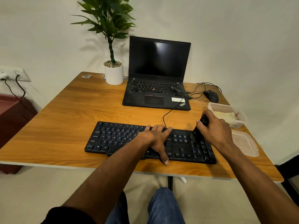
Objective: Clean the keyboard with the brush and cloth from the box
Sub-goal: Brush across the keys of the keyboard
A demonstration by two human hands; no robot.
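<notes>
Left hand (157,139) flat, fingers spread on one keyboard (123,139); right hand (215,131) grips one brush (199,128).

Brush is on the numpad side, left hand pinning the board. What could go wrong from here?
1. The keyboard sits near the table front edge; a hard stroke may nudge it off.
2. The brush in the right hand may flick dust toward the open box holding the cloth.
3. The left hand covers keys, likely leaving them unbrushed.

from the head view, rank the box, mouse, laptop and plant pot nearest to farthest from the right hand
From the right hand, which holds the brush:
1. Box, just behind the hand, right edge.
2. Mouse, farther back, right.
3. Laptop, back centre.
4. Plant pot, back left.
</notes>
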